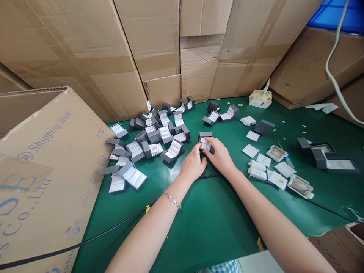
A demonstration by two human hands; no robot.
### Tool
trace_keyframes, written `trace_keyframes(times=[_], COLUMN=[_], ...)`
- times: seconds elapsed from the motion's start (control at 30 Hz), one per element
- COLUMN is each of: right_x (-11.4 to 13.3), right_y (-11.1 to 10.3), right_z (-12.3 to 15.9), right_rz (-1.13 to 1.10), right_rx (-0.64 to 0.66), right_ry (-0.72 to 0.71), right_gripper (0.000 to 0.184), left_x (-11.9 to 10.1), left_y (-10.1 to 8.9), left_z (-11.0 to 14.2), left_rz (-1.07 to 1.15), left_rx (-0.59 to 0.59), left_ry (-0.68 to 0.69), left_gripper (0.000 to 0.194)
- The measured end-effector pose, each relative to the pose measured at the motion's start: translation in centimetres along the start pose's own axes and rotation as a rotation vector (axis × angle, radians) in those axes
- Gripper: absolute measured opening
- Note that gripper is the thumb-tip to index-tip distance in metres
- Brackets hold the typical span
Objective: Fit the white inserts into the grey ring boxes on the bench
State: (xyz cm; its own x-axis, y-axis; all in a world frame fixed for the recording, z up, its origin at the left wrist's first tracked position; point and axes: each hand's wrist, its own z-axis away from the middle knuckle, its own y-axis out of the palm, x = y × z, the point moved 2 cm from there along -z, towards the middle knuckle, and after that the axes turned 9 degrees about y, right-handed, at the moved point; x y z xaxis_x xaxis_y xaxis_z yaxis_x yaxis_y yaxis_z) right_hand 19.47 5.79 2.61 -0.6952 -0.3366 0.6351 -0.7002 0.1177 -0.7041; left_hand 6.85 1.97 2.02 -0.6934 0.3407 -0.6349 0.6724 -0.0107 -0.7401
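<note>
Both of my hands meet over a small grey jewelry box with its lid up and a white inside. My left hand has its fingers closed on the near left side of the box. From the right, my right hand pinches the same box, its fingertips at the white lining. The fingers partly cover the inside. Just to the left lies an open grey box with white lining, part of a loose pile of similar open boxes.
Green table with a black cable across it. White inserts and card pieces lie right, near a dark box and a tissue pack. Cardboard cartons wall the back; a printed carton stands left.
</note>
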Motion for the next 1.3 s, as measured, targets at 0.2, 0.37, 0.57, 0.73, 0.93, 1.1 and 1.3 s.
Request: trace_keyframes(times=[0.2,0.37,0.57,0.73,0.93,1.1,1.3], right_x=[-0.7,-1.0,-0.9,-0.6,0.0,0.5,1.2], right_y=[0.2,0.3,0.3,0.2,0.0,-0.2,-0.1], right_z=[-0.1,-0.2,-0.2,-0.1,0.2,0.6,0.9], right_rz=[-0.063,-0.057,-0.089,-0.125,-0.157,-0.137,-0.113], right_rx=[0.000,-0.028,-0.047,-0.079,-0.098,-0.067,-0.047], right_ry=[0.055,0.043,0.080,0.136,0.165,0.149,0.147], right_gripper=[0.041,0.036,0.033,0.034,0.035,0.032,0.034], left_x=[0.3,0.6,0.8,0.8,0.7,0.8,1.1], left_y=[0.2,0.1,0.0,0.1,0.1,0.2,0.0], left_z=[0.0,-0.1,-0.2,-0.1,-0.2,-0.3,-0.4], left_rz=[0.023,0.079,0.121,0.136,0.101,0.084,0.125], left_rx=[-0.030,-0.054,-0.137,-0.121,-0.080,-0.082,-0.151], left_ry=[0.041,0.030,0.050,0.057,0.019,0.008,-0.015], left_gripper=[0.052,0.049,0.045,0.049,0.052,0.052,0.042])
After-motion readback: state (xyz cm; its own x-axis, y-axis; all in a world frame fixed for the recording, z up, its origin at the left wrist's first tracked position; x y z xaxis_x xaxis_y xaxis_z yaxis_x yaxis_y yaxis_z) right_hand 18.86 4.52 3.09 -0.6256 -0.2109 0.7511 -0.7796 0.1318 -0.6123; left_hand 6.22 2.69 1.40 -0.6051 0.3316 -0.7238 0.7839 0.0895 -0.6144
